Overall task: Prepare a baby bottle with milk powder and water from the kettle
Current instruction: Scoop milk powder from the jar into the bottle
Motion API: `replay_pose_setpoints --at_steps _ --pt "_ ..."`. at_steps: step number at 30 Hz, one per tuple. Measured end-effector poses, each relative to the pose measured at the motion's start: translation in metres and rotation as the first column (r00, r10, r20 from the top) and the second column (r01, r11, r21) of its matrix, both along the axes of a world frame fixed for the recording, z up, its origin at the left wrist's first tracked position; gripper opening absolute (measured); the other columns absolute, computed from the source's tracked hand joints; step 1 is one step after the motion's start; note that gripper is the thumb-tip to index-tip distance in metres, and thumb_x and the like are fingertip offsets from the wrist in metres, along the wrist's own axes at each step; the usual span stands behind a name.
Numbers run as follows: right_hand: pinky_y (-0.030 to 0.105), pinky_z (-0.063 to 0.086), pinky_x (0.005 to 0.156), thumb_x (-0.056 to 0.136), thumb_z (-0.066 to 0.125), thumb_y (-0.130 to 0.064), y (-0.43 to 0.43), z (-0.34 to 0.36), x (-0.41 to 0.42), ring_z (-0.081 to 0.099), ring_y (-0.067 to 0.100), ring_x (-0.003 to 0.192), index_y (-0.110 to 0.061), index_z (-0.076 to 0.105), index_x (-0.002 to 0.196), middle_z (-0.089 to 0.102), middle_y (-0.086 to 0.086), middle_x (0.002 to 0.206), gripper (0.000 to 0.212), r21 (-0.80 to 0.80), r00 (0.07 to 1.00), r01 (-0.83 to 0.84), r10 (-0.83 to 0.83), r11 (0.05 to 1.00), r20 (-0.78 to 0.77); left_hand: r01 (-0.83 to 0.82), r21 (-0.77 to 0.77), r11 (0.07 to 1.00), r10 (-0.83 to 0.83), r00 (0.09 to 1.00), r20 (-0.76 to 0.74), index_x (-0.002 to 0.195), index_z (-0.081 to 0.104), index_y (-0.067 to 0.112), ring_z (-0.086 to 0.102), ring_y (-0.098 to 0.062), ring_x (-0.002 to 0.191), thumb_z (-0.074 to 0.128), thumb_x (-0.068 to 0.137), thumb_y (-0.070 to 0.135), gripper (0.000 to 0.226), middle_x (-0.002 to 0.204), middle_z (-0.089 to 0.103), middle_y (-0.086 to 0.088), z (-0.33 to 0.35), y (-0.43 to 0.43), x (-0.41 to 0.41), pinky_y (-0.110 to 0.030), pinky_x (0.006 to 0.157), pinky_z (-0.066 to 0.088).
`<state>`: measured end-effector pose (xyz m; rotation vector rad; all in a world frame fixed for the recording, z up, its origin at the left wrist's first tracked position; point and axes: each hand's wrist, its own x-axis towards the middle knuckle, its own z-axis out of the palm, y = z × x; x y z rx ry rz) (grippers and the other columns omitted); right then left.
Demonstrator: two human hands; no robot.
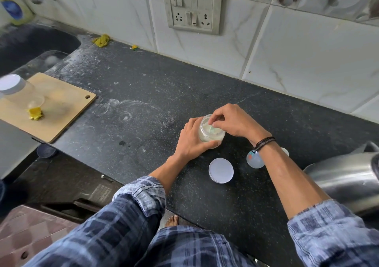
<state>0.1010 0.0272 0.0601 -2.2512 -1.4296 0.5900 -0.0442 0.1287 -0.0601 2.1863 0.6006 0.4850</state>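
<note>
A small clear jar (209,132) with pale powder stands open on the black counter (143,94). My left hand (191,141) grips the jar from its left side. My right hand (231,121) reaches over the mouth and pinches a pale green scoop (213,128) inside it. The jar's white lid (221,170) lies flat on the counter just in front. A clear baby bottle (255,159) lies partly hidden under my right wrist. A steel kettle (346,176) sits at the right edge.
A wooden cutting board (61,110) at the left carries a second clear jar with a white lid (12,86) and a yellow scrap. A dark sink (30,43) lies at the far left. A switch panel (192,8) is on the tiled wall.
</note>
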Motion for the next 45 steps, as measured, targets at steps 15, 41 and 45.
replay_pose_setpoints --at_steps 15,41,45 --pt "0.001 0.048 0.064 0.087 0.079 -0.009 -0.013 -0.011 0.000 0.067 -0.015 0.081 -0.025 0.081 0.090 0.074 -0.016 0.087 0.016 0.197 0.938 0.313 -0.269 0.929 -0.220 -0.003 -0.016 1.000 0.003 1.000 -0.010 0.147 0.046 0.037 0.046 -0.013 0.125 0.075 0.068 0.071 0.090 0.135 0.049 0.009 0.002 0.000 -0.001 -0.044 0.108 0.042" --pt "0.022 0.060 0.080 0.088 0.077 -0.008 -0.026 -0.011 -0.033 0.073 0.006 0.083 -0.013 0.082 0.096 0.079 -0.004 0.092 0.010 0.369 0.939 0.342 -0.304 0.864 -0.158 -0.006 -0.019 1.000 0.006 1.000 -0.010 0.146 0.046 0.035 0.046 -0.011 0.122 0.076 0.069 0.071 0.091 0.131 0.048 0.010 0.001 0.000 0.000 -0.041 0.107 0.043" --pt "0.024 0.061 0.080 0.089 0.076 -0.008 -0.028 -0.012 -0.034 0.071 0.004 0.081 -0.014 0.082 0.096 0.078 -0.005 0.092 0.011 0.370 0.927 0.376 -0.350 0.850 -0.138 -0.011 -0.016 1.000 0.011 1.000 -0.001 0.145 0.046 0.036 0.045 -0.009 0.122 0.076 0.068 0.071 0.090 0.129 0.045 0.014 0.000 -0.001 0.000 -0.039 0.107 0.042"
